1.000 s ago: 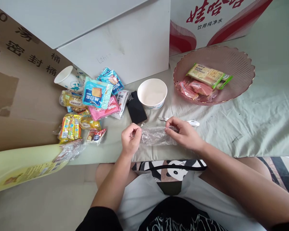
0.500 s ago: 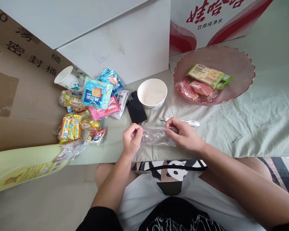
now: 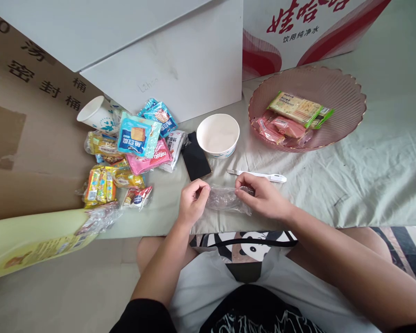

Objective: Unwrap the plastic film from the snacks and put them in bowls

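A clear, crinkled plastic bag point(image 3: 222, 200) is stretched between my hands above the table's front edge. My left hand point(image 3: 193, 200) pinches its left end between thumb and fingers. At the right end, my right hand point(image 3: 258, 194) grips the film in the same way. Just behind my right hand lies a white-handled scalpel-like knife point(image 3: 275, 177), partly covered by my fingers. Beyond the bag stands a white paper bowl point(image 3: 219, 134), and a black phone point(image 3: 196, 159) lies against its left side.
Several wrapped snacks point(image 3: 137, 134) are heaped at the left beside a tipped paper cup point(image 3: 96, 114). A pink ribbed bowl point(image 3: 346, 101) at the right holds packaged biscuits. White boxes point(image 3: 194, 64) and a brown carton point(image 3: 38, 138) wall in the back and left. A yellow container point(image 3: 38, 236) juts in at lower left.
My hands have drawn slightly closer together, and the plastic bag between them is a little slacker. The other things stay where they were.
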The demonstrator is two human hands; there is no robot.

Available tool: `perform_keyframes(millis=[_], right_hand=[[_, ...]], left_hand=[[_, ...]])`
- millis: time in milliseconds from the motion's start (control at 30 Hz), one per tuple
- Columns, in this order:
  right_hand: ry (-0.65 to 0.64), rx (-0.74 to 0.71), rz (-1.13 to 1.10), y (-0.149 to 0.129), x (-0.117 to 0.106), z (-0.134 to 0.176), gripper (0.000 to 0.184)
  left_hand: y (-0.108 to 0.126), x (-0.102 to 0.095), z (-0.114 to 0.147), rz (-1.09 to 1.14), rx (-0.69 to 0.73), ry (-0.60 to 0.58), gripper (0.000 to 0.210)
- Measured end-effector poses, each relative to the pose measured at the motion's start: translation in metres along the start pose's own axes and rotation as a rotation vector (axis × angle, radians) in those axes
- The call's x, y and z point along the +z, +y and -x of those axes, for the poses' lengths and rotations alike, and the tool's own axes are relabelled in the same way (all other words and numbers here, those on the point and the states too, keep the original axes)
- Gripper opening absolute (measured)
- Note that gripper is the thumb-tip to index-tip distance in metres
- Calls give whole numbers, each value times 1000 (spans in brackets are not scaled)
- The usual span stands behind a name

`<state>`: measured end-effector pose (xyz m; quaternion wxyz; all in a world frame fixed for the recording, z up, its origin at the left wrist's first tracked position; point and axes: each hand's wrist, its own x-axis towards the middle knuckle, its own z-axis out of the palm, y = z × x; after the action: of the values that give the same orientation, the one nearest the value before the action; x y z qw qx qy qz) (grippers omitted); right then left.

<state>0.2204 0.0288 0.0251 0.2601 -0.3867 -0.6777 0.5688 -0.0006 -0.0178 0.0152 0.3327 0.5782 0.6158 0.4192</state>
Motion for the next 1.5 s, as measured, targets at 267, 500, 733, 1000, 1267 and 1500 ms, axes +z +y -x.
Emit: perform_keyframes(millis=[267, 500, 733, 1000, 1267, 1500], right_hand=[[-18, -2, 42, -1, 0, 0, 8], [-27, 4, 49, -1, 0, 0, 8], [-35, -3, 77, -1, 0, 0, 8], [-49, -33, 135, 1, 0, 0, 6], [-72, -65, 173, 1, 0, 0, 4], [-71, -66, 177, 2, 0, 0, 5]], left_hand=[[-5, 0, 0, -4, -24, -39, 26], [-5, 0, -1, -9, -27, -44, 25], [-5, 0, -1, -46, -6, -67, 25], [-5, 0, -1, -76, 12, -89, 26], [-3, 2, -1, -96, 44, -99, 24], [-4, 1, -1, -93, 50, -98, 23]])
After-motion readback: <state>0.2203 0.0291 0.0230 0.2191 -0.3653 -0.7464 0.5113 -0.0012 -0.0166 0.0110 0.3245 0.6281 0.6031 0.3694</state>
